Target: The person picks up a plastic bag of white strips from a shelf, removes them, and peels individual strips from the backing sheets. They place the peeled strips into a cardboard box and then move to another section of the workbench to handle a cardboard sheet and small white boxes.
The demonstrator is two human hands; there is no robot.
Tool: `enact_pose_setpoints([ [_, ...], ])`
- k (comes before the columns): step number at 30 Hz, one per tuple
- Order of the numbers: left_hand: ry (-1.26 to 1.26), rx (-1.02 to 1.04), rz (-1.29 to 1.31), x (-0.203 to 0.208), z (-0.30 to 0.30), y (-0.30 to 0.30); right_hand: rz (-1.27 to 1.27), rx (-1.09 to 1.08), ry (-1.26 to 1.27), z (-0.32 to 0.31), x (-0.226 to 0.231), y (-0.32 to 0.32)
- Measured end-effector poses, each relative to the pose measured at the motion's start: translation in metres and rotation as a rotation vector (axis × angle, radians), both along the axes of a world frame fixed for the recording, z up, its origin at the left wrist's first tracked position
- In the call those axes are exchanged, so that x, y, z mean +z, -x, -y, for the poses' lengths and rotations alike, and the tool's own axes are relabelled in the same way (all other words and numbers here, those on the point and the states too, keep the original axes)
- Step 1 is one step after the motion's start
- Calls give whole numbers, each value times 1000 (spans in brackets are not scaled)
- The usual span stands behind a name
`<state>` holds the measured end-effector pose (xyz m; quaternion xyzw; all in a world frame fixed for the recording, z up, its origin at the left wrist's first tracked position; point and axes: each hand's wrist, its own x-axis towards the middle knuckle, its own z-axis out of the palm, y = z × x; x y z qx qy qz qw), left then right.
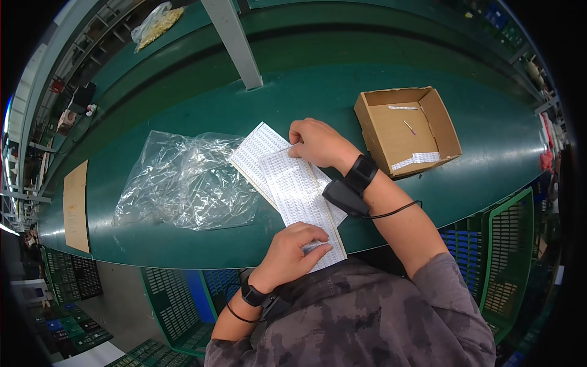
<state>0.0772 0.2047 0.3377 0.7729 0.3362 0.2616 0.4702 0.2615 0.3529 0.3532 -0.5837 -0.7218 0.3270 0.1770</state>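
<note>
White sheets [287,177] printed with rows of small labels lie fanned over one another on the green table in front of me. My right hand [321,145] pinches the far end of the top sheet, fingers curled. Close to my body, my left hand [296,254] is closed at the near end of that sheet, thumb and forefinger at its surface. This near end reaches past the table edge. Both wrists wear black bands with small devices. Left of the sheets, a crumpled clear plastic bag [189,180] touches or lies close to them.
An open cardboard box [382,137] at the right holds label strips and a thin pen-like stick [409,127]. Flat cardboard [76,207] lies far left. A grey post [235,46] rises from the table's far side. Green crates [504,263] stand below the near edge.
</note>
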Motion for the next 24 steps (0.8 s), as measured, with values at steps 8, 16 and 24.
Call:
enact_pose_setpoints([
  [8, -199, 864, 311, 29, -50, -8, -599, 103, 227, 27, 38, -17],
  [16, 160, 601, 356, 57, -46, -16, -608, 115, 161, 63, 67, -33],
  [24, -382, 509, 230, 68, -27, -28, -1161, -80, 432, 86, 60, -47],
])
